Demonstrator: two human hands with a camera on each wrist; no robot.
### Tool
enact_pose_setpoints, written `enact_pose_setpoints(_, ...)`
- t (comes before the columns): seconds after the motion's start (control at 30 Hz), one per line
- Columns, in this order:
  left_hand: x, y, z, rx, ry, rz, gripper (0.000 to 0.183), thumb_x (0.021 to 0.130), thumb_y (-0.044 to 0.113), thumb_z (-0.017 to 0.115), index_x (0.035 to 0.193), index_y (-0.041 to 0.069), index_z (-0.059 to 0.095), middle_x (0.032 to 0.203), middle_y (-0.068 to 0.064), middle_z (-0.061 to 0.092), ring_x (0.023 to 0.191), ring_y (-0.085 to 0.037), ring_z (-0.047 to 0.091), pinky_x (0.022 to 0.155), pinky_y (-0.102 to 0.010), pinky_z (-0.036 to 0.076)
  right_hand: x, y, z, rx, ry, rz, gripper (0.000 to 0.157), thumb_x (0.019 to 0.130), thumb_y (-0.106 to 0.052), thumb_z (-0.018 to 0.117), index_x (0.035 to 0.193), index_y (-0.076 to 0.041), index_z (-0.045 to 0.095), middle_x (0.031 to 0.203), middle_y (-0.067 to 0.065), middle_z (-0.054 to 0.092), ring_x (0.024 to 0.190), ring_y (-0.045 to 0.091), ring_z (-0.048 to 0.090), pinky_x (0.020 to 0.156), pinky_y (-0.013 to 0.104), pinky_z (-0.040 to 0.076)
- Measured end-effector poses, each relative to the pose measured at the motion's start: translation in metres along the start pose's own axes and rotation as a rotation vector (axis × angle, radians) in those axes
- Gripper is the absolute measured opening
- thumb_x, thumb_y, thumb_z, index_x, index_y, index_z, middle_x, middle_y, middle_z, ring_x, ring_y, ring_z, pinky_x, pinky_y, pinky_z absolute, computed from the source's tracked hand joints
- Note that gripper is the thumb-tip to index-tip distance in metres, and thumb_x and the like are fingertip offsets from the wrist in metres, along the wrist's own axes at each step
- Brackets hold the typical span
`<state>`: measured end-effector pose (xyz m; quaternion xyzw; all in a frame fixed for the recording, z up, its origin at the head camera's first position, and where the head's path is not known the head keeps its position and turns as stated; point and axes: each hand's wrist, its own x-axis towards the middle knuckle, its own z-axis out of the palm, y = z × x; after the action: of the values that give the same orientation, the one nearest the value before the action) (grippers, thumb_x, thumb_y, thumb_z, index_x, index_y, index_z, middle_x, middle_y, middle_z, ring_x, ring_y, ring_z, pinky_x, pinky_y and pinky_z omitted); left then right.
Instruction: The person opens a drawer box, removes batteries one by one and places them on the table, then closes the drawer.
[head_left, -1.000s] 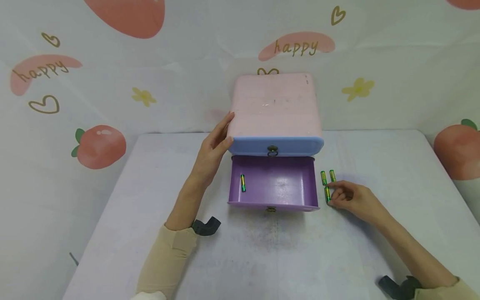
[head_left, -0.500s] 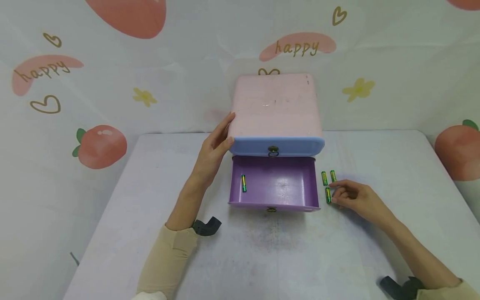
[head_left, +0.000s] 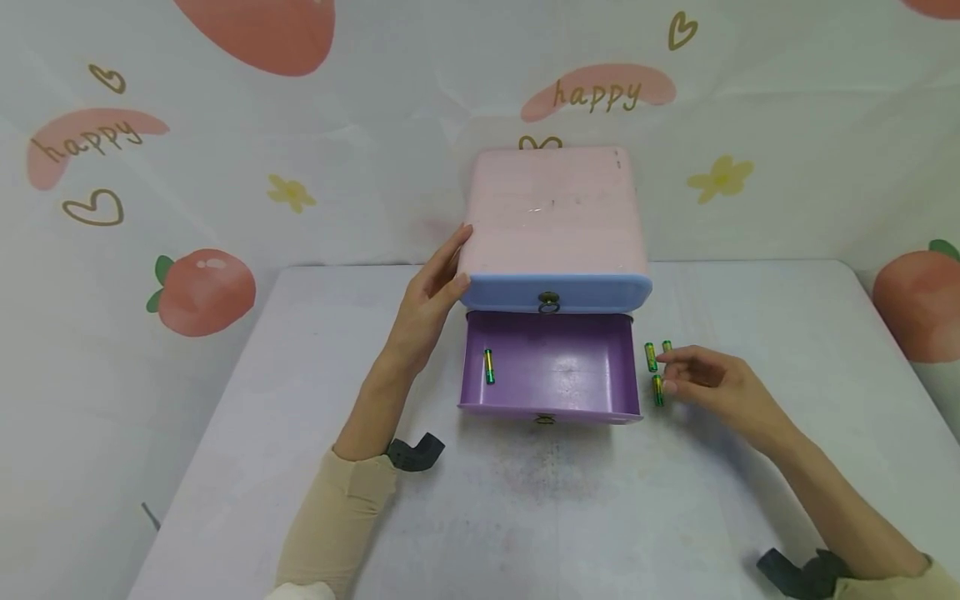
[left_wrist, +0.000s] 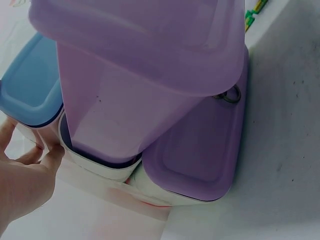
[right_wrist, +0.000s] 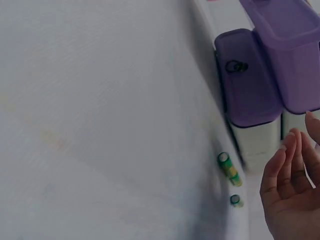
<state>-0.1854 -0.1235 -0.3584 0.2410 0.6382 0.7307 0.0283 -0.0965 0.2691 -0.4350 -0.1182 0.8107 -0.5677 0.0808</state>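
Note:
A small drawer cabinet with a pink top and blue upper drawer front stands at the back. Its purple drawer is pulled out, with one green-and-gold battery lying inside at the left. My left hand rests on the cabinet's left side, thumb at the front corner, fingers along the wall. Right of the drawer, my right hand hovers beside three similar batteries: a near one, a left one and a partly hidden far one. Nothing shows between its loosely bent fingers.
In the left wrist view a lower purple drawer front with a ring pull sits shut beneath the pulled-out one. The white table runs back to a printed cloth backdrop. Black wrist mounts are on both forearms.
My right fingers have come off the near battery and moved slightly up and back toward the far ones. The left hand stays on the cabinet.

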Motion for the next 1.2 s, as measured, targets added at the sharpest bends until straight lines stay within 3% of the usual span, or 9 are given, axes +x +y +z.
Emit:
enact_pose_setpoints(0.23,0.000,-0.001,0.000,-0.005,-0.005,-0.001,0.057,0.100,0.013,0.051,0.155,0.013,0.035,0.161,0.005,0.029,0.147,-0.014,0.028,0.119,-0.037,0.022,0.003,-0.017,0.000,0.071,-0.006,-0.054,0.035,0.092,0.000,0.069,0.125,0.006,0.060,0.102,0.014,0.070,0.089,0.015,0.067,0.077,0.021,0.054)
enact_pose_setpoints(0.5,0.001,-0.001,0.001,0.000,-0.009,-0.005,0.057,0.101,0.013,0.051,0.155,0.013,0.035,0.161,0.005,0.029,0.147,-0.014,0.028,0.119,-0.037,0.022,0.005,-0.038,0.003,0.079,-0.025,-0.126,0.035,0.090,0.012,0.064,0.123,0.004,0.062,0.101,0.008,0.069,0.088,0.011,0.065,0.076,0.020,0.054)
enact_pose_setpoints(0.67,0.002,0.000,0.002,0.016,-0.008,-0.021,0.057,0.100,0.014,0.052,0.155,0.016,0.036,0.161,0.006,0.030,0.147,-0.013,0.028,0.119,-0.037,0.022,0.008,-0.049,0.005,0.077,-0.054,-0.168,0.034,0.089,0.012,0.064,0.121,0.000,0.063,0.099,0.006,0.069,0.089,0.013,0.065,0.076,0.020,0.054)
enact_pose_setpoints(0.83,0.001,0.000,0.002,0.020,-0.011,-0.024,0.058,0.100,0.016,0.054,0.155,0.016,0.035,0.161,0.006,0.030,0.147,-0.013,0.029,0.119,-0.037,0.023,0.012,-0.057,0.008,0.099,-0.095,-0.226,0.033,0.089,0.015,0.062,0.121,0.006,0.061,0.098,0.009,0.067,0.087,0.014,0.064,0.074,0.020,0.053)
enact_pose_setpoints(1.07,0.001,0.002,0.001,0.025,-0.008,-0.027,0.059,0.100,0.017,0.054,0.156,0.016,0.035,0.161,0.006,0.029,0.147,-0.013,0.028,0.119,-0.038,0.022,0.016,-0.068,0.013,0.083,-0.117,-0.239,0.031,0.089,0.011,0.066,0.120,0.006,0.062,0.097,0.016,0.066,0.083,0.015,0.063,0.070,0.021,0.052)
enact_pose_setpoints(1.2,0.000,0.002,0.000,0.036,0.001,-0.032,0.059,0.099,0.017,0.054,0.155,0.017,0.036,0.161,0.007,0.030,0.146,-0.014,0.029,0.119,-0.039,0.023,0.020,-0.073,0.018,0.077,-0.129,-0.251,0.032,0.088,0.010,0.067,0.119,0.005,0.063,0.097,0.013,0.066,0.082,0.015,0.063,0.069,0.021,0.052)
